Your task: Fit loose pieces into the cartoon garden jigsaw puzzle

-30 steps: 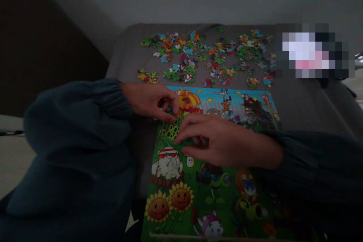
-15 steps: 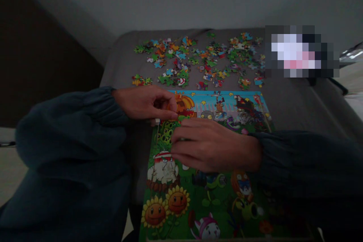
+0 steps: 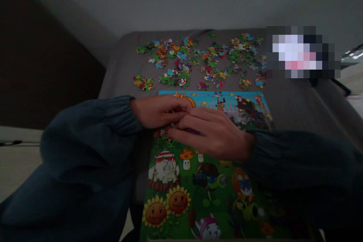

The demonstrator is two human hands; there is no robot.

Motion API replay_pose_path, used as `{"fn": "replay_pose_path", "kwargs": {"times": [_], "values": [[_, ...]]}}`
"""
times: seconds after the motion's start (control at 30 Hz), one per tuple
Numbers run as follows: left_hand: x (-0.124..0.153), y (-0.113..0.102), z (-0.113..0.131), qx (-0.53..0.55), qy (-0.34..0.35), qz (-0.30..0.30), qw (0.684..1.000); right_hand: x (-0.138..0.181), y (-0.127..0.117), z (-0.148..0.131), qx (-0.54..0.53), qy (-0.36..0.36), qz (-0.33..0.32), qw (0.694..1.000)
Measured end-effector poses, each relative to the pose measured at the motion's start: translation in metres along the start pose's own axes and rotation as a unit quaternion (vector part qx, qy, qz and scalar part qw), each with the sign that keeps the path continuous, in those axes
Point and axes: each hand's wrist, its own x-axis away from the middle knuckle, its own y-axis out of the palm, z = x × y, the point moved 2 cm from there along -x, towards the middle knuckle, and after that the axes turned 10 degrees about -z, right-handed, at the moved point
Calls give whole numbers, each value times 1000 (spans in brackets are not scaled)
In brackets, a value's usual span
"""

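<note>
My left hand (image 3: 163, 110) and my right hand (image 3: 215, 132) meet over the upper part of a colourful cartoon puzzle board (image 3: 181, 176). Thumb and fingers of each hand are closed, with the fingertips touching the other hand's. Whatever they may pinch is hidden behind the fingers. Printed sunflowers, mushrooms and a striped-cap figure show on the board below my hands. Just beyond its blue top edge lie many loose jigsaw pieces (image 3: 183, 77), spread on a grey cloth surface.
Grey padded fabric (image 3: 121, 60) carries the board and the pieces, with a pale wall behind it. A pixelated patch covers something at the far right, with a dark strap-like thing (image 3: 338, 86) beside it. A dark panel (image 3: 42, 56) stands on the left.
My left hand has moved right, up against my right hand. My right hand has shifted slightly up, uncovering printed mushrooms. The green bit seen between the fingertips is now hidden.
</note>
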Motion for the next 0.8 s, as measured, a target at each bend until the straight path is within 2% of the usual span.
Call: {"fn": "replay_pose_path", "kwargs": {"times": [0.07, 0.13, 0.23, 0.3, 0.5, 0.63, 0.8], "values": [[0, -1, -3, 26, -23, -8, 999, -1, -6, -3, -4, -27, 14, 1000], [1, -4, -8, 63, -64, -2, 996, -4, -12, -7, -10, -60, -4, 998], [1, -9, -14, 83, -98, 49, 990, -6, -21, -15, -38, -114, -45, 992], [1, -12, -16, 68, -95, 77, 990, -6, -22, -19, -65, -133, -68, 987], [-1, -12, -19, -28, -80, 106, 991, -2, -8, -26, -83, -143, -105, 981], [-2, -15, -19, -101, -54, 140, 983, -2, -5, -28, -88, -160, -87, 979], [-2, -16, -18, -127, -49, 158, 978, -2, -4, -33, -104, -188, -58, 975]]}}
